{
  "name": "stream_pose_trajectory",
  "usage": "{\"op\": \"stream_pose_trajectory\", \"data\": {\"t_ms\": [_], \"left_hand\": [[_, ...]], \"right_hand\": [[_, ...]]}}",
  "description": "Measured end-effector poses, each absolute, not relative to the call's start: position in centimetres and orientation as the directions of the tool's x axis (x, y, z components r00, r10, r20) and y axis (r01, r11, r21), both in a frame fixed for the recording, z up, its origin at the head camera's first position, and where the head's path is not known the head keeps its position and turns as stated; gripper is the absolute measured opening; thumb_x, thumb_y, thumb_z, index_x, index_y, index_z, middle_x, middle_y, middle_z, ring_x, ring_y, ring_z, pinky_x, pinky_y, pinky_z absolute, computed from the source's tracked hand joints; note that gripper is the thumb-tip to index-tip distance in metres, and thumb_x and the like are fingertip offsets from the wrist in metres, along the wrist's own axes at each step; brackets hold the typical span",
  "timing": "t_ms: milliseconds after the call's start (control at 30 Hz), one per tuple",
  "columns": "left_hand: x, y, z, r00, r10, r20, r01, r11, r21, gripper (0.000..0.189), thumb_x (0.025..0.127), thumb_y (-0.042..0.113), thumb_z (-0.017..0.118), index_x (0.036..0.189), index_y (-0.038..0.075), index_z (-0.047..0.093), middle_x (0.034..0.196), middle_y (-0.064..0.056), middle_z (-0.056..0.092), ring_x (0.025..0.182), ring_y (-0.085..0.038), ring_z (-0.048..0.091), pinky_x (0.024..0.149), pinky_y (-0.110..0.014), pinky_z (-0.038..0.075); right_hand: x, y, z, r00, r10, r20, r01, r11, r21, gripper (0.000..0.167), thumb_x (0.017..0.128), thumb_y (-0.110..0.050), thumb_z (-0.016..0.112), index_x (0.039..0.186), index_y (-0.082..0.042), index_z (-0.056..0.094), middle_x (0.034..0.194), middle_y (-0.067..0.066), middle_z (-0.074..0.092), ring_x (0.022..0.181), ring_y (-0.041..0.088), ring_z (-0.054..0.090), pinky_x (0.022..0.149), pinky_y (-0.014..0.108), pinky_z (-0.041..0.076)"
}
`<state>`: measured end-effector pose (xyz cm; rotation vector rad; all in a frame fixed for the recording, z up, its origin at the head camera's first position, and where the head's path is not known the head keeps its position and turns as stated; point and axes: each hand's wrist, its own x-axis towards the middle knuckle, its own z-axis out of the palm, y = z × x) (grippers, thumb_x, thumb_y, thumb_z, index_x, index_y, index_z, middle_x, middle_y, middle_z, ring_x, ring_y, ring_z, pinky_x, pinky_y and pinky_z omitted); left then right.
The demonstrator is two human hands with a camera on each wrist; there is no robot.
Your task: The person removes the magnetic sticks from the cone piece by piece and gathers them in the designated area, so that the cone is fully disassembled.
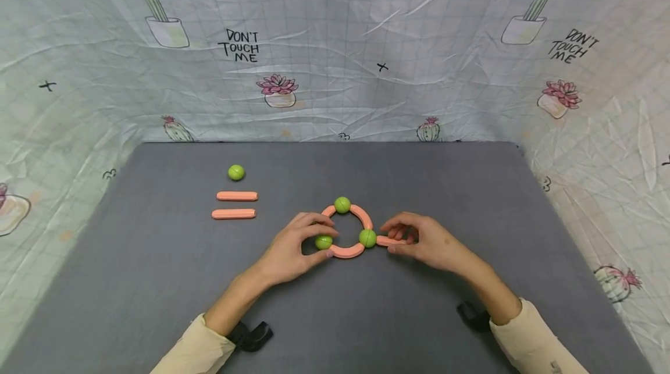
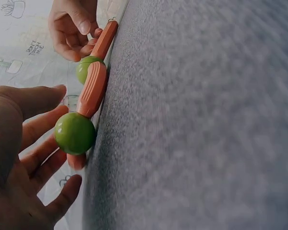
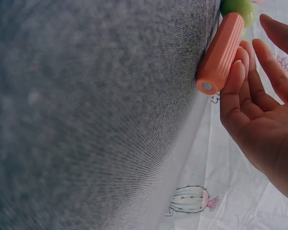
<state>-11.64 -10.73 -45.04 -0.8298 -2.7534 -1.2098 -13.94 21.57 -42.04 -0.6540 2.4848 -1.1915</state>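
Three curved orange rods and three green balls form a ring at mid-desk, and out to the right runs a straight rod, its far end right at the ball on that side! Left hand now: fingers and thumb parted around the left ball, no grip on it. Over to the right hand: thumb well clear, lower fingers loosely bent beside the straight rod; whether they touch, I cannot tell.

Look at the rod's near end, a small grey disc there, perhaps a magnet! These pieces look light and stiff, hard plastic by my reckoning. The ribbed sides should give good grip: pinch the straight rod mid-length, thumb against fingers. The shiny balls could roll or slip, so cup one from both sides; a sharp tug might break the ring at its joints.

Up on the left wait one loose ball and two straight spares.
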Motion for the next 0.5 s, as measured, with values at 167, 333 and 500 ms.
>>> {"op": "stream_pose_trajectory", "data": {"t_ms": [167, 333, 500], "left_hand": [[-11.9, -10.0, -45.2, -0.85, 0.479, 0.218, 0.493, 0.58, 0.649, 0.029, 0.087, 0.026, 0.087, 0.116, 0.023, 0.08, 0.133, 0.006, 0.065, 0.133, -0.017, 0.054, 0.111, -0.045, 0.048], [-12.0, -9.2, -45.1, -0.849, 0.491, 0.195, 0.494, 0.609, 0.62, 0.026, 0.086, 0.03, 0.088, 0.11, 0.024, 0.081, 0.135, 0.003, 0.065, 0.133, -0.018, 0.054, 0.109, -0.042, 0.05], [-12.0, -8.3, -45.0, -0.86, 0.481, 0.171, 0.481, 0.649, 0.589, 0.024, 0.084, 0.034, 0.089, 0.106, 0.026, 0.08, 0.131, 0.005, 0.065, 0.127, -0.019, 0.056, 0.101, -0.045, 0.051]], "right_hand": [[-14.1, 21.8, -42.1, -0.85, -0.518, -0.095, -0.256, 0.564, -0.785, 0.034, 0.088, -0.014, 0.084, 0.12, -0.015, 0.073, 0.102, 0.0, 0.071, 0.09, 0.011, 0.064, 0.078, 0.025, 0.054], [-14.2, 22.2, -42.3, -0.84, -0.533, -0.104, -0.267, 0.573, -0.775, 0.033, 0.089, -0.014, 0.084, 0.12, -0.013, 0.073, 0.101, 0.002, 0.071, 0.088, 0.011, 0.064, 0.077, 0.026, 0.054], [-14.0, 22.5, -42.6, -0.816, -0.561, -0.138, -0.271, 0.582, -0.767, 0.03, 0.092, -0.016, 0.08, 0.121, -0.012, 0.073, 0.102, 0.002, 0.072, 0.086, 0.011, 0.064, 0.076, 0.025, 0.054]]}}
